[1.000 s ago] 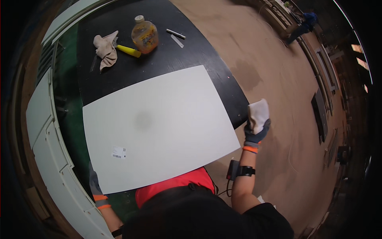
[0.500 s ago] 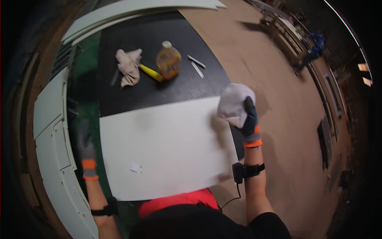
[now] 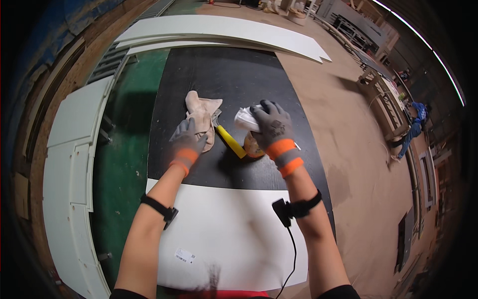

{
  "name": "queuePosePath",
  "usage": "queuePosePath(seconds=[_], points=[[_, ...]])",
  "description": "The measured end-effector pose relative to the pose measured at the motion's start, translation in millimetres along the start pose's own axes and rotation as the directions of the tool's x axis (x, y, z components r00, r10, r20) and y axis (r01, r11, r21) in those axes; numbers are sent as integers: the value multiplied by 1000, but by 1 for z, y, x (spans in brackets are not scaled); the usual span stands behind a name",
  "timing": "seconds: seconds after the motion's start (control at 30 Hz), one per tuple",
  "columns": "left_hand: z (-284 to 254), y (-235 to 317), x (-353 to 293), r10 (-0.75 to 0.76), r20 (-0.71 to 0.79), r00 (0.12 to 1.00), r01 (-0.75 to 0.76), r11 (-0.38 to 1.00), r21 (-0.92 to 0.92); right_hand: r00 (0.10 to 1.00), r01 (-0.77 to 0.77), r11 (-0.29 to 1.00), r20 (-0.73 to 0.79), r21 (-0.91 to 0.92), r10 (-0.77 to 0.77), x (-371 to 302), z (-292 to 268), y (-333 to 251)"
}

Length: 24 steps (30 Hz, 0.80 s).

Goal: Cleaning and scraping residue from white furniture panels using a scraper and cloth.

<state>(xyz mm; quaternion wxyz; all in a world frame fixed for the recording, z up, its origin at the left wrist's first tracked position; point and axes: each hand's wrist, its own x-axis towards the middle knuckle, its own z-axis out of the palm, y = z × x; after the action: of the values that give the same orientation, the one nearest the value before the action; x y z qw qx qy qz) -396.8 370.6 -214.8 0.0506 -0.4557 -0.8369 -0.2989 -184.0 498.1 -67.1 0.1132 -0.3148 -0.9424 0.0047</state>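
Observation:
My left hand (image 3: 186, 139), in a grey glove with an orange cuff, lies over the lower left part of a crumpled beige cloth (image 3: 203, 107), fingers apart and slightly blurred. Whether it presses on the cloth I cannot tell. My right hand (image 3: 273, 122), gloved alike, is closed on a folded white cloth (image 3: 246, 119). Below that cloth shows the lower part of a bottle with amber liquid (image 3: 253, 146); its top is hidden. Between the hands lies a yellow-handled scraper (image 3: 231, 141) with a metal head, on the black board (image 3: 234, 74).
A white panel (image 3: 224, 224) with a small label lies nearest me. Long white boards (image 3: 224, 30) cross the far end. More white panels (image 3: 67, 164) stand along the left, beside the green surface (image 3: 119, 199). A person in blue (image 3: 416, 122) is by a wooden bench at far right.
Both hands have moved forward over the black board, the left from beside the panel to the beige cloth, the right with its white cloth to the bottle. My view has tipped up.

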Motion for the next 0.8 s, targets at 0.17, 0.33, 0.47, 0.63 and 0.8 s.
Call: queuePosePath(seconds=[0.17,0.33,0.47,0.63,0.8], points=[[13,16,44,-226,275,935,133,938,320,979,2,1000,-205,-31,-9,-36,-46,-22],[17,-74,75,-292,-172,941,240,932,-271,862,474,774,-398,419,-313,-71,-52,-86],[-56,4,74,-263,-50,963,127,613,-780,998,32,980,45,194,-42,-52,58,-86],[-121,22,23,-153,-215,965,-91,571,-816,984,-156,988,89,8,155,13,189,-57],[-181,1,-98,-204,33,978,154,610,-777,966,-158,984,219,77,137,0,153,-88]])
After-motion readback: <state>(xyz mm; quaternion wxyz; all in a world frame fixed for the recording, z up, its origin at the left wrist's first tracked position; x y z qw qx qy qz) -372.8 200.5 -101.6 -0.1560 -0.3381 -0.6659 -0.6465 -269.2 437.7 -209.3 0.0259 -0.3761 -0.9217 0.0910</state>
